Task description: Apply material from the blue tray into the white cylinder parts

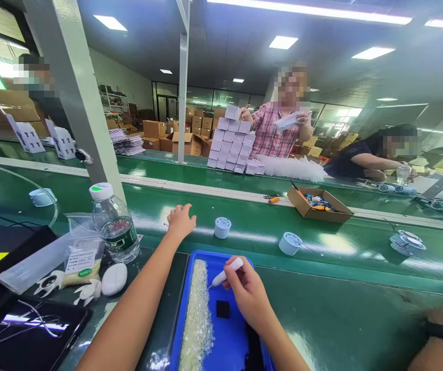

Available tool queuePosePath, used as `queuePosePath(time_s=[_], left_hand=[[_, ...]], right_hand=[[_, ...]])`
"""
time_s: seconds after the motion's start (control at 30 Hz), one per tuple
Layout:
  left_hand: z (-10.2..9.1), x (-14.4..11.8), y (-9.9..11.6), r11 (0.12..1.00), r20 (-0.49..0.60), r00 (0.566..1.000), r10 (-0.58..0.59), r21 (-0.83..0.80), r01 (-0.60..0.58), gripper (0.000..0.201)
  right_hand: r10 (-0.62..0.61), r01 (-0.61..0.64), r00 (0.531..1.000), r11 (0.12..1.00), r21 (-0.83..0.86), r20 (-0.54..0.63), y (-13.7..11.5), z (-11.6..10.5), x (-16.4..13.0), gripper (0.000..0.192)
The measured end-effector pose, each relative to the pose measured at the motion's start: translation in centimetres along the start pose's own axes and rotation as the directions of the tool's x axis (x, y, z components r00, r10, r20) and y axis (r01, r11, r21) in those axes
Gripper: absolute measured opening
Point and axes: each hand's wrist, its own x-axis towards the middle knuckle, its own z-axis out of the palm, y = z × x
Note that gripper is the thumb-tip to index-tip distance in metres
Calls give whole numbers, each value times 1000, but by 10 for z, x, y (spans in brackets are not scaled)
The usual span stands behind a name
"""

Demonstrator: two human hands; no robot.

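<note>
over one blue plastic tray (229, 337), the right hand (246, 293) pinches one white pen-shaped tool (221, 277), its thin tip at one pile of small translucent pieces (196, 319), near one black square piece (223, 309). above the glossy green belt (256, 221), the left hand (182, 221) has fingers loosely parted, the nearest two pale-blue round housings (222, 228) standing rightward.

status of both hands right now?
Left hand: open, fingers loosely curled, nothing visible in it.
Right hand: closed on a white pen-shaped tool with a thin tip, over the blue plastic tray.
</note>
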Motion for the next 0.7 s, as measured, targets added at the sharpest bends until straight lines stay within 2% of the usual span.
queuePosePath(time_s=[0.1, 0.23, 0.3, 0.4, 0.53, 0.7], left_hand=[[-2, 2, -12, 998, -32, 999, -42, 37, 43, 40], [-5, 4, -18, 969, -33, 988, -153, -202, 143, 28], [-6, 6, -21, 927, -9, 980, -198, -326, 184, 15], [-7, 10, -23, 864, 18, 975, -221, -461, 204, 23], [-20, 16, -13, 680, 124, 962, -244, -685, 261, 21], [-54, 11, 11, 388, 204, 970, -132, -890, 240, 13]], right_hand=[[12, -12, 1000, 1000, -12, 4, 1, 1, -1, 21], [5, -6, 1000, 997, -81, -9, 2, -2, -1, 21], [-66, 53, 996, 978, -200, -56, 0, -6, 0, 21], [-213, 133, 961, 917, -376, -179, -4, -16, 2, 22], [-223, 116, 946, 911, -395, -237, -5, -24, 4, 24], [-237, 112, 939, 895, -432, -248, -1, -26, 6, 27]])
